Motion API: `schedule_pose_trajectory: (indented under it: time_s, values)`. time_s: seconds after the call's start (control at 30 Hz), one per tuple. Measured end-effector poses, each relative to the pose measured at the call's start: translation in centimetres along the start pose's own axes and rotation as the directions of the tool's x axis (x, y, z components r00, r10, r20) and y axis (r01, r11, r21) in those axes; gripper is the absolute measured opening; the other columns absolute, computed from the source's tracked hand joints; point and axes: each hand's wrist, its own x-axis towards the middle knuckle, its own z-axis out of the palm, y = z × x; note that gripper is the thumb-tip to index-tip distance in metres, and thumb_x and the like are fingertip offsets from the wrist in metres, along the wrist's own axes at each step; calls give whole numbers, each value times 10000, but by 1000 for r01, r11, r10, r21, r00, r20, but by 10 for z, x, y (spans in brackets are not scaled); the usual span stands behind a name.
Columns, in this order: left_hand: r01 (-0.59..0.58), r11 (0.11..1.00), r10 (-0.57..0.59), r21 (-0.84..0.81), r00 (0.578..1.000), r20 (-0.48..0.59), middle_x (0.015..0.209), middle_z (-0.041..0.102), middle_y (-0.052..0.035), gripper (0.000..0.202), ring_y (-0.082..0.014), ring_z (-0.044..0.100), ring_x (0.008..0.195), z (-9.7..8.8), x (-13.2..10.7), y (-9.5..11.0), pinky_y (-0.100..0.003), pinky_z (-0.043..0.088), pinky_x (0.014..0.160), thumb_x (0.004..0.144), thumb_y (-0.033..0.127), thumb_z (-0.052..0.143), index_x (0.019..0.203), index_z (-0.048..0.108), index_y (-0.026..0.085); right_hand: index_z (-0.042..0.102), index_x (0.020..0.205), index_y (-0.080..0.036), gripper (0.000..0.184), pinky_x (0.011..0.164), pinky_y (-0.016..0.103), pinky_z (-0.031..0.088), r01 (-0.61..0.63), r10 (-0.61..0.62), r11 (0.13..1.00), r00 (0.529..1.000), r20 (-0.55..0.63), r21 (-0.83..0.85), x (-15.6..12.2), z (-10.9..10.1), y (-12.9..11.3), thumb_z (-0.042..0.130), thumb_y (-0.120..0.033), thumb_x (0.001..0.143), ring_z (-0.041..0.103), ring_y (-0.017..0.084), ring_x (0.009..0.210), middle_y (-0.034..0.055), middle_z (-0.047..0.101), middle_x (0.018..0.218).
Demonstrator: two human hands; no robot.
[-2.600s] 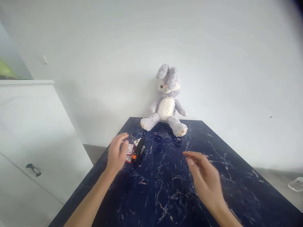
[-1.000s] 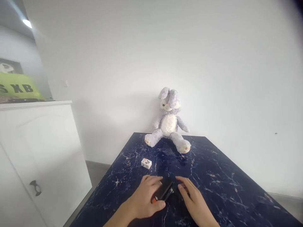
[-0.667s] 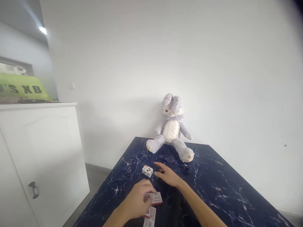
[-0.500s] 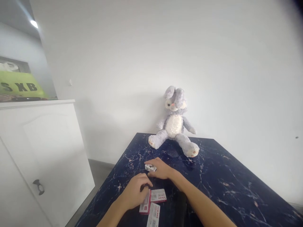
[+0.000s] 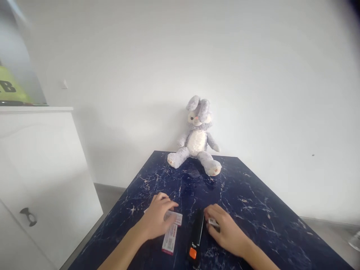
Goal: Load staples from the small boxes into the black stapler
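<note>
My left hand (image 5: pixel 159 217) is held low over several flat white-and-pink printed boxes (image 5: pixel 170 242), its fingers apart and its thumb in front of one box. A pale corner also peeks out left of that hand; the rest is hidden. To the right, my right hand (image 5: pixel 225 228) has its fingers curled round a small white object with dark print (image 5: pixel 213 222), mostly covered by the hand. Between the two hands lies a long black device with an orange button (image 5: pixel 193 252), pointing away from me, close beside my right fingertips.
A grey-lilac plush rabbit (image 5: pixel 198 140) sits at the far end of the dark blue marbled table (image 5: pixel 253 210), against the white wall. On the left stands a white cabinet (image 5: pixel 47 157) with a green bag (image 5: pixel 12 88) on top.
My right hand has moved right and nearer to me with the small white object, uncovering the black device. My left hand has shifted over the boxes. The view has turned slightly right.
</note>
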Motion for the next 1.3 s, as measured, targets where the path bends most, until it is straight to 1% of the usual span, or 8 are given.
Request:
schedule_pose_trajectory:
  time_s: [0.1, 0.23, 0.47, 0.57, 0.7, 0.8, 1.03, 1.3]
  values:
    - [-95, 994, 93, 49, 995, 43, 1189, 642, -84, 589, -387, 356, 1310, 8, -4, 30, -552, 339, 1063, 784, 526, 688, 1324, 583, 314, 632, 1126, -238, 318, 1007, 448, 430, -10, 0, 994, 996, -87, -112, -14, 2, -8, 488, -168, 852, 543, 274, 1149, 90, 616, 1245]
    - [-171, 985, 168, 24, 980, 109, 1099, 654, -85, 735, -344, 510, 1096, 28, -5, 50, -502, 416, 993, 651, 647, 757, 1275, 604, 290, 516, 1369, -246, 549, 1067, 438, 394, 31, -35, 996, 998, -49, -84, -13, 0, -15, 490, -144, 830, 489, 278, 1247, 86, 616, 1286]
    - [-260, 964, 249, 58, 957, 147, 1255, 616, -193, 933, -400, 537, 1179, 77, 5, 41, -615, 281, 1130, 735, 651, 662, 1473, 391, 148, 553, 1313, -238, 571, 880, 347, 463, 32, -35, 999, 995, 91, 33, -16, -18, -24, 506, -134, 754, 572, 243, 1004, 67, 664, 1075]
    - [-258, 963, 246, 79, 960, 133, 1255, 624, -182, 891, -375, 560, 1185, 90, 5, 40, -592, 339, 1114, 802, 578, 635, 1514, 316, 150, 492, 1381, -207, 673, 903, 370, 437, 7, -5, 1000, 995, 97, -18, -18, -22, -19, 567, -182, 713, 555, 261, 1004, 86, 647, 1113]
    - [-178, 977, 169, 117, 982, 82, 1228, 644, -174, 783, -355, 600, 1129, 102, 0, 44, -551, 430, 1042, 885, 394, 569, 1553, 235, 161, 599, 1174, -223, 454, 895, 355, 406, 82, -83, 997, 993, 88, 14, -17, -25, -22, 547, -168, 726, 555, 237, 956, 56, 656, 1118]
    - [-95, 993, 90, 72, 994, 69, 1263, 635, -164, 716, -339, 605, 1140, 95, -4, 51, -498, 465, 1015, 904, 267, 507, 1561, 230, 201, 609, 1057, -217, 355, 861, 345, 399, 68, -69, 998, 994, 85, 14, -16, -26, -26, 552, -163, 710, 552, 228, 910, 41, 663, 1028]
    - [-97, 987, 123, -132, 971, 206, 1320, 616, -59, 894, -293, 580, 1194, 34, -10, 66, -415, 456, 1071, 665, 136, 671, 1492, 391, 328, 578, 843, -202, 128, 749, 269, 392, -50, 46, 997, 996, 73, 54, -17, -25, -12, 642, -201, 732, 540, 178, 846, 14, 604, 896]
    - [-69, 997, 72, -44, 995, 63, 1313, 652, 3, 442, -248, 585, 1214, 23, -1, 34, -474, 406, 1123, 909, 236, 556, 1322, 599, 387, 614, 767, -204, 171, 673, 235, 347, -136, 127, 988, 985, 120, 74, -18, -31, -7, 743, -315, 783, 546, 144, 780, -20, 619, 831]
